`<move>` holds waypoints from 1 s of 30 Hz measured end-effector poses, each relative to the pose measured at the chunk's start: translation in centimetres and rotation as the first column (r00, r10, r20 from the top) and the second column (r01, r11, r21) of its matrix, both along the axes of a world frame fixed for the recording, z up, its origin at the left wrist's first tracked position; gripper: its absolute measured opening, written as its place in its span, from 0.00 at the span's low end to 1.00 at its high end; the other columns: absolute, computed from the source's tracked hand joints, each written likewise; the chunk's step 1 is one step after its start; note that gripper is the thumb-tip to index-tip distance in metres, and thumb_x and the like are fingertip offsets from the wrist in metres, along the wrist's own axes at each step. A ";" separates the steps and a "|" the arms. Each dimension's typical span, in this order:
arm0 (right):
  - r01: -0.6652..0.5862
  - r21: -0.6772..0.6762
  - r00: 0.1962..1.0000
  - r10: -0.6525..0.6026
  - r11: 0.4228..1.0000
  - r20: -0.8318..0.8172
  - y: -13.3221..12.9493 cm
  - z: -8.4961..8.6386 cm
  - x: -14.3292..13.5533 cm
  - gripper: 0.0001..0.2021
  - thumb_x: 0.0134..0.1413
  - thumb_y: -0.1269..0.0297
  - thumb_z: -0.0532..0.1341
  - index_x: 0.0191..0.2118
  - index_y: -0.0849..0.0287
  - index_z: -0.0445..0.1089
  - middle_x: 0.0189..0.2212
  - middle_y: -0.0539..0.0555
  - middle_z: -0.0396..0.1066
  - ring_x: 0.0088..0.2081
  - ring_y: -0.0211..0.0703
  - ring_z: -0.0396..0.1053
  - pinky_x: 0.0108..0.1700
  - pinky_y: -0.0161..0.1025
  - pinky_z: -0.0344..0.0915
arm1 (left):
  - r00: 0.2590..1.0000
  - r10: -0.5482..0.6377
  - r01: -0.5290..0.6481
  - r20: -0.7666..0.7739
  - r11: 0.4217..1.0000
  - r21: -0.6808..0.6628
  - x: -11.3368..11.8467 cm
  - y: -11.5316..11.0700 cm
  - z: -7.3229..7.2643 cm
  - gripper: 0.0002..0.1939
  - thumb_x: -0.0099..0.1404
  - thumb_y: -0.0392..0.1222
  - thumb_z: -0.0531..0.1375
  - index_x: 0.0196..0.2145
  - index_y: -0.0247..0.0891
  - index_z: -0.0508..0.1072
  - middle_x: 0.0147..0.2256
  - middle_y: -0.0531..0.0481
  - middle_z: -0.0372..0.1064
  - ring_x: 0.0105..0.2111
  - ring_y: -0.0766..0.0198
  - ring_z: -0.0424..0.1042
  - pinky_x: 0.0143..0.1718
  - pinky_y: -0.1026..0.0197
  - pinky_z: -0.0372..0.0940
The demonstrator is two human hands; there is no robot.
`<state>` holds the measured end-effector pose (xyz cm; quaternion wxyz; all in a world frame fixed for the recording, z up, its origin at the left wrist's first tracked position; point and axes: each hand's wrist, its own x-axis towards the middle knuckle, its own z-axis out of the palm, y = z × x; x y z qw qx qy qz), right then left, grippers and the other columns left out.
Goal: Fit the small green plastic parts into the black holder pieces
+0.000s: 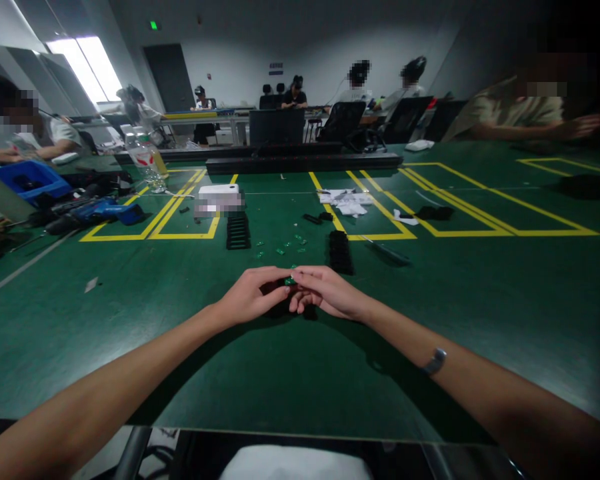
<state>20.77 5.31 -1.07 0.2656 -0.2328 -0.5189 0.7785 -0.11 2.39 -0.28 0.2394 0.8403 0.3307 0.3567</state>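
Head view: both hands meet at the near middle of the green surface [130, 313]. The left hand [253, 295] and the right hand [325, 291] have their fingertips pressed together around a small green part [291, 281], which sits pinched between them just above a dark piece [285, 308] mostly hidden under the palms.

The likeliest slip, as I judge it, is the green part popping out of so fine a pinch and landing among the loose green parts [285, 248] scattered just beyond on the surface, where it would be hard to tell from the rest. Shadow under the hands also hides the dark piece, so misalignment could go unseen.

Each grip is nearly closed: fingers curled, tips touching the green part, no open gap showing. Which hand bears most of the hold I cannot tell.

Farther off stand two black stacks, one far left [238, 231] and one far right [341, 252] of the hands.
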 end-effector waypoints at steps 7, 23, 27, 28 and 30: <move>-0.002 0.008 1.000 0.003 1.000 -0.006 0.0 0.0 0.1 0.13 0.62 0.58 0.62 0.41 0.66 0.67 0.28 0.58 0.76 0.30 0.40 0.77 0.31 0.31 0.72 | 1.000 0.004 -0.004 -0.003 1.000 0.005 0.0 0.0 -0.1 0.17 0.69 0.40 0.59 0.55 0.38 0.72 0.42 0.47 0.76 0.38 0.62 0.73 0.42 0.60 0.66; 0.003 0.005 1.000 -0.003 1.000 -0.013 0.0 -0.1 0.0 0.12 0.63 0.59 0.62 0.41 0.66 0.68 0.28 0.57 0.75 0.30 0.40 0.77 0.30 0.31 0.72 | 1.000 0.001 -0.001 -0.004 1.000 -0.002 -0.1 0.1 -0.1 0.17 0.69 0.40 0.58 0.55 0.38 0.72 0.44 0.46 0.76 0.40 0.61 0.74 0.44 0.60 0.66; 0.003 0.007 1.000 -0.003 1.000 -0.013 0.0 -0.2 0.0 0.12 0.63 0.59 0.62 0.41 0.66 0.68 0.28 0.57 0.75 0.30 0.40 0.77 0.30 0.31 0.72 | 1.000 0.002 -0.002 -0.003 1.000 0.002 -0.1 0.1 -0.2 0.17 0.69 0.40 0.59 0.55 0.38 0.72 0.46 0.45 0.75 0.41 0.61 0.74 0.45 0.60 0.66; 0.002 0.006 1.000 -0.002 1.000 -0.013 0.0 -0.2 0.0 0.13 0.62 0.59 0.63 0.41 0.66 0.68 0.28 0.57 0.75 0.30 0.40 0.77 0.30 0.31 0.72 | 1.000 0.001 -0.001 -0.001 1.000 0.002 -0.1 0.1 -0.2 0.17 0.69 0.40 0.58 0.55 0.38 0.72 0.46 0.45 0.75 0.41 0.60 0.74 0.45 0.60 0.66; 0.002 0.003 1.000 -0.002 1.000 -0.012 0.0 -0.2 0.0 0.13 0.62 0.59 0.63 0.41 0.66 0.68 0.29 0.57 0.75 0.30 0.40 0.77 0.30 0.31 0.72 | 1.000 -0.001 0.001 -0.002 1.000 0.000 -0.1 0.1 -0.1 0.17 0.69 0.40 0.58 0.55 0.38 0.72 0.45 0.45 0.76 0.40 0.60 0.74 0.44 0.59 0.66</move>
